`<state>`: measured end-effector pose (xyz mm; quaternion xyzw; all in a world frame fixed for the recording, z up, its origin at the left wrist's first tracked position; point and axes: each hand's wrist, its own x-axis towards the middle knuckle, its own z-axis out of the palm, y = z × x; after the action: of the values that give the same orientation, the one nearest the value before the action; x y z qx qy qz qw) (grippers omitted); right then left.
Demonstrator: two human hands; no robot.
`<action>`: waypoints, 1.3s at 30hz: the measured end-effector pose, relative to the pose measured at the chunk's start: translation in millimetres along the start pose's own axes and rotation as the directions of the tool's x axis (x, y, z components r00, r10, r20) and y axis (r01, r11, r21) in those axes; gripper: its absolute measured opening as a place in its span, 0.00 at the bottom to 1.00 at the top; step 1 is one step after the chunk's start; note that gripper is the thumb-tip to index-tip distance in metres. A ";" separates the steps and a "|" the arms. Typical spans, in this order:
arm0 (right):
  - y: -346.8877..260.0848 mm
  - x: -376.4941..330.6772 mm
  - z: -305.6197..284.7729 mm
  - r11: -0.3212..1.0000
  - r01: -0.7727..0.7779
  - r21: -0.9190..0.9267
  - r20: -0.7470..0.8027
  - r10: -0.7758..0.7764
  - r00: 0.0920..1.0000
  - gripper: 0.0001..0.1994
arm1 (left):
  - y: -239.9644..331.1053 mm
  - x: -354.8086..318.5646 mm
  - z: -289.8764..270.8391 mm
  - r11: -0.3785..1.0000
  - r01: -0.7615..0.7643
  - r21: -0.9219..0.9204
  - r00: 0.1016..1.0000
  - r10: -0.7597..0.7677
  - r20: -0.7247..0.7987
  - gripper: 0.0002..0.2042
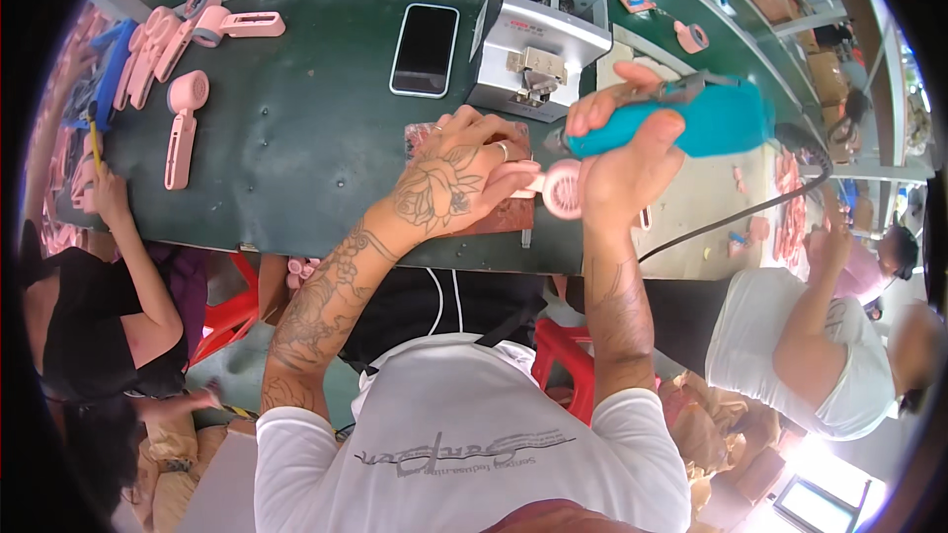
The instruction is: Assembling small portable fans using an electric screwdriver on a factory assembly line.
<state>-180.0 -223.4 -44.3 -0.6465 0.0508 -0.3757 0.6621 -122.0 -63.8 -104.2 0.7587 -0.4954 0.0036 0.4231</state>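
Note:
My left hand is closed over a small pink handheld fan, pressing it down on a reddish pad. The fan's round grilled head sticks out to the right of my fingers, while most of its handle is hidden under them. In my right hand lies a teal electric screwdriver, tilted nearly level, with my fingers and thumb around its body. Its tip points left, above the fan head. A black cord trails from its back end.
Beyond my hands stands a silver screw-feeding machine, with a phone to its left. Several pink fans lie at the left near a blue bin. Co-workers sit at both sides; one's hand holds a yellow tool.

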 end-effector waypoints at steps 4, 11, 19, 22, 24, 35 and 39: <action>15.6 31.7 11.7 0.994 0.093 -0.057 0.028 -0.091 0.995 0.28 | -9.3 -2.8 2.7 0.997 0.012 0.072 1.000 -0.012 0.001 0.17; 51.9 53.9 17.4 0.979 0.191 -0.072 0.108 -0.183 0.977 0.19 | -6.3 -5.3 2.1 0.994 -0.014 0.109 0.999 0.010 0.037 0.21; 35.5 36.7 21.3 0.997 0.002 -0.078 0.127 0.008 0.992 0.17 | -9.0 -6.7 2.7 0.987 0.025 0.159 0.999 -0.032 0.041 0.21; 21.2 16.6 8.2 1.000 0.002 -0.001 0.090 -0.002 0.996 0.19 | -6.8 -6.4 3.7 0.990 0.035 0.138 0.999 -0.038 0.018 0.21; 17.5 9.5 -3.4 1.000 0.006 0.021 0.091 -0.008 0.996 0.21 | -7.5 -5.0 5.3 0.991 0.038 0.131 0.999 -0.042 0.029 0.20; 24.4 0.7 -4.7 0.996 -0.064 0.059 0.162 0.054 0.985 0.18 | -6.5 -5.9 5.0 0.992 0.051 0.116 0.998 -0.054 0.020 0.20; 32.9 -2.2 -6.0 0.996 -0.092 -0.009 0.165 0.092 0.982 0.26 | -7.5 -5.4 7.5 0.987 0.045 0.153 0.998 -0.052 0.044 0.21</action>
<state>-170.6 -230.9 -75.6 -0.6726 0.0258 -0.2899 0.6803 -122.2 -63.5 -116.2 0.8004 -0.4851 0.0126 0.3520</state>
